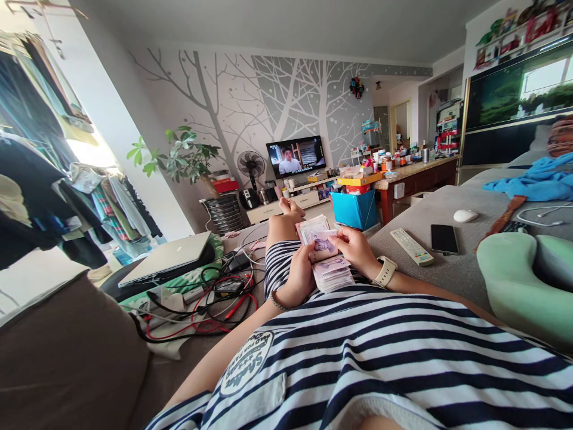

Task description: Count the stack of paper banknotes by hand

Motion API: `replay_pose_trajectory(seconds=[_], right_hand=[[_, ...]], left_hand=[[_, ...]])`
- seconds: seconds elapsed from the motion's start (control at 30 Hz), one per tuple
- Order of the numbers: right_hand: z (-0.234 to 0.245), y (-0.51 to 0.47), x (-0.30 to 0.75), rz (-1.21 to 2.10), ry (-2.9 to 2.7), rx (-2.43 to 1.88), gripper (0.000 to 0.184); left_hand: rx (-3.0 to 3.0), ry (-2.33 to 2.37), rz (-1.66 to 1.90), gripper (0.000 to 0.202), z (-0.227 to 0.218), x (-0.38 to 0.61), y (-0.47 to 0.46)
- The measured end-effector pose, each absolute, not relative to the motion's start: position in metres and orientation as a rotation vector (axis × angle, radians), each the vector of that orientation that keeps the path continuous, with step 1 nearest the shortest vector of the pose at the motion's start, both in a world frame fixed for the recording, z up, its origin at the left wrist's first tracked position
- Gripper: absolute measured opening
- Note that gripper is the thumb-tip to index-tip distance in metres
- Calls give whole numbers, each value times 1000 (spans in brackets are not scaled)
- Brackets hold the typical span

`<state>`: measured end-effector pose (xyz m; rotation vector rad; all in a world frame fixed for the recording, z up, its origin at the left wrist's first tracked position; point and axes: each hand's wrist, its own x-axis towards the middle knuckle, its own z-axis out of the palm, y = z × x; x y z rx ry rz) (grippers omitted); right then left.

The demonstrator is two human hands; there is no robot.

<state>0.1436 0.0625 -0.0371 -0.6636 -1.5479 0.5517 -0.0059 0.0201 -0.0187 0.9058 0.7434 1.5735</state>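
Above my lap, my left hand (301, 276) and my right hand (357, 249) grip a purple banknote (323, 243) by its two sides, thumbs on top. The note shows a portrait and a 5. Just under it, nearer my belly, a stack of similar banknotes (333, 276) rests on my striped clothing (340, 340). Behind the held note lies another pile of paler notes (312, 224) toward my knees. My left wrist wears a beaded bracelet (277, 302); a pale watch (385, 272) is on my right wrist. The undersides of both hands are hidden.
Tangled cables (215, 304) and a laptop (168, 258) lie to my left. On the sofa at right are a remote control (412, 246), a phone (444, 239), a white mouse (465, 215) and a green neck pillow (508, 269). A blue box (354, 209) stands ahead.
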Motion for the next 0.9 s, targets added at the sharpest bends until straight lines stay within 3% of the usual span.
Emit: replay_pose_trajectory(seconds=[0.17,0.9], right_hand=[[-36,59,144,592,-1553,-587,44],[-27,47,145,703,-1554,-515,43]], left_hand=[[864,677,1525,25,-15,-3,20],[837,709,1517,13,-4,1,12]])
